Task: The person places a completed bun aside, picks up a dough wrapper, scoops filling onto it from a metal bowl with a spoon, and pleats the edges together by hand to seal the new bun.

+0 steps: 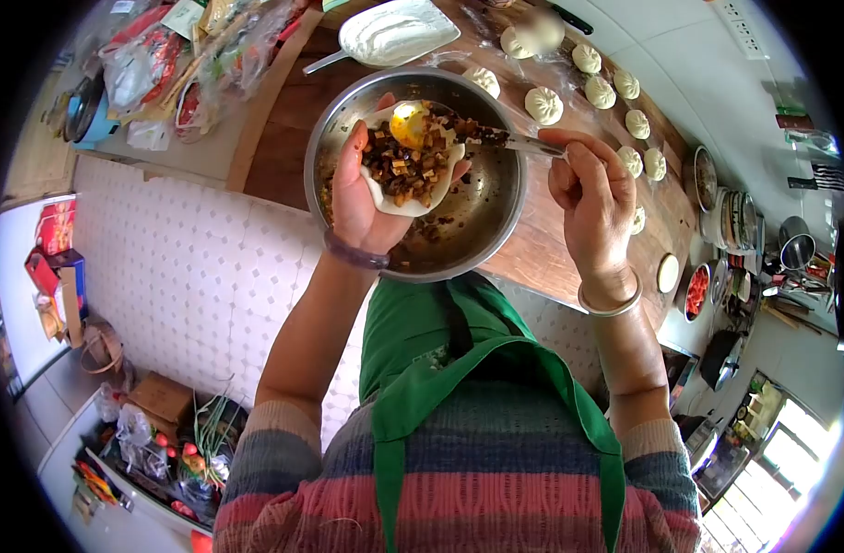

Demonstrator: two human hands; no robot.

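Observation:
My left hand point(362, 207) cups a round dough wrapper point(417, 205) over a wide metal bowl point(482, 226). Diced brown filling point(405, 175) is heaped on the wrapper. My right hand point(595, 198), to the right of the bowl, pinches the handle of a metal spoon point(531, 144). The spoon reaches left across the bowl's rim, and its shiny, oily head lies on the filling at the wrapper's far side. Bits of filling cling to the spoon and to the bowl's inside. My left fingertips are partly hidden behind the wrapper.
Several pleated buns point(543, 106) sit along the wooden table point(551, 230). A flat dough round point(668, 273) lies near its right end. A scoop of flour point(394, 32) rests behind the bowl. Plastic bags point(145, 69) pile up at the left; a bowl of red pieces point(696, 293) stands right.

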